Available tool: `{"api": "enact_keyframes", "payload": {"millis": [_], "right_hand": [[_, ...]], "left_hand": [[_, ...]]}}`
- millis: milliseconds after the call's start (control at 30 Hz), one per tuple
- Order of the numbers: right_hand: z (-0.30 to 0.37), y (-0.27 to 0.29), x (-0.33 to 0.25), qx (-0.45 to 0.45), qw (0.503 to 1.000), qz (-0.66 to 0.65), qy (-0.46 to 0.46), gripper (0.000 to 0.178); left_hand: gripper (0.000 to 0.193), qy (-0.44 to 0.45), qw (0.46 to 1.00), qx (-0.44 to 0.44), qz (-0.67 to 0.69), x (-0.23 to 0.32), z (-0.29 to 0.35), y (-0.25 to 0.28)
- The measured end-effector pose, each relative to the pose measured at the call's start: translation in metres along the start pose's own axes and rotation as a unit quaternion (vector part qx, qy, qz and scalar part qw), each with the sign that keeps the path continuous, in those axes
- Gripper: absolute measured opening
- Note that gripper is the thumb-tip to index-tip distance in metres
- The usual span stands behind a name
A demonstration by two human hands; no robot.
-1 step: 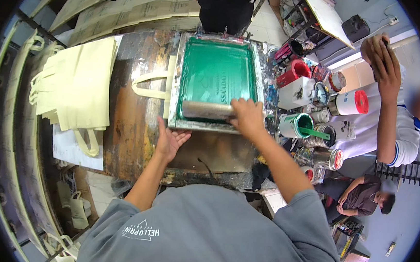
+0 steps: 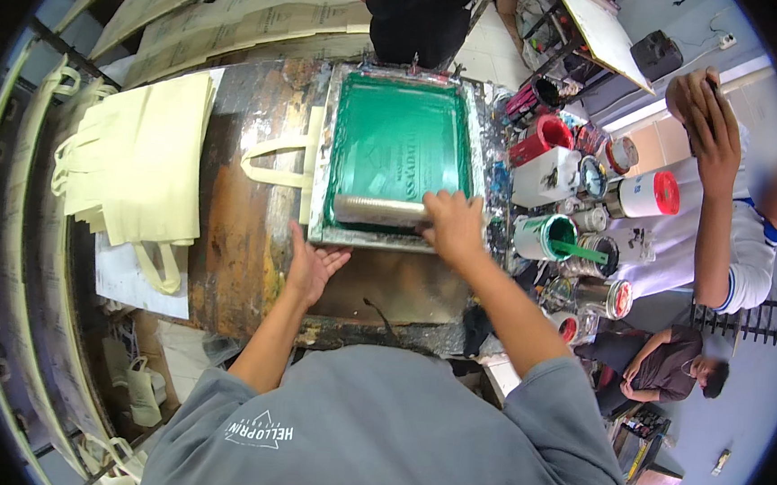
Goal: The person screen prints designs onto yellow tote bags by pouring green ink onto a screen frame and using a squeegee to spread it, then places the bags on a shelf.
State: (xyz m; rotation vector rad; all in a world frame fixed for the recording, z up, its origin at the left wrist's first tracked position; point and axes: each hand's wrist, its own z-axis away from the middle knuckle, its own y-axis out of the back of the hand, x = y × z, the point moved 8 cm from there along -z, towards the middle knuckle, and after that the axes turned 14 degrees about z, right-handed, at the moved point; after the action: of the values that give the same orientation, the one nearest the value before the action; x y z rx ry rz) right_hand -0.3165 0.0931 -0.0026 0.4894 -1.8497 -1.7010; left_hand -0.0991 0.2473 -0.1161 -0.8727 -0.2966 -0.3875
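My right hand [image 2: 454, 229] is closed around the right end of a squeegee [image 2: 377, 211]. The squeegee lies crosswise near the close edge of a screen-printing frame [image 2: 357, 238], over a mesh coated in green ink [image 2: 388, 116]. Faint lettering shows through the ink. My left hand [image 2: 314, 272] is open, palm up, with its fingertips at the frame's near left edge; I cannot tell whether they touch it. A cream tote bag [image 2: 310, 169] lies under the frame, its edge and one handle sticking out on the left; the remainder is hidden.
A stack of cream tote bags [image 2: 156, 154] sits on the table's left. Along the right edge stand several ink pots, including a green-stained one [image 2: 542, 235] with a green spatula [image 2: 581, 252]. Racks [image 2: 32, 245] line the left. People stand beyond the table and at the right.
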Motion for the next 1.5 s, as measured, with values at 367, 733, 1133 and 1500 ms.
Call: {"api": "enact_keyframes", "payload": {"millis": [367, 733, 1133, 1500], "right_hand": [[-0.167, -0.067, 0.051, 0.077, 0.995, 0.044, -0.042, 0.054], [-0.273, -0.071, 0.100, 0.082, 0.996, 0.027, 0.000, 0.057], [-0.208, -0.085, 0.065, 0.068, 0.997, 0.009, 0.027, 0.044], [-0.021, -0.064, -0.007, 0.045, 0.999, -0.005, 0.018, 0.039]], "left_hand": [[0.122, 0.034, 0.996, 0.080, -0.021, -0.009, -0.009, 0.021], [0.050, -0.378, 0.682, -0.031, -0.626, 0.126, -0.080, -0.178], [0.067, -0.515, 0.323, -0.072, -0.790, 0.098, -0.223, -0.213], [0.063, -0.511, 0.363, -0.127, -0.769, 0.013, -0.072, -0.133]]}}
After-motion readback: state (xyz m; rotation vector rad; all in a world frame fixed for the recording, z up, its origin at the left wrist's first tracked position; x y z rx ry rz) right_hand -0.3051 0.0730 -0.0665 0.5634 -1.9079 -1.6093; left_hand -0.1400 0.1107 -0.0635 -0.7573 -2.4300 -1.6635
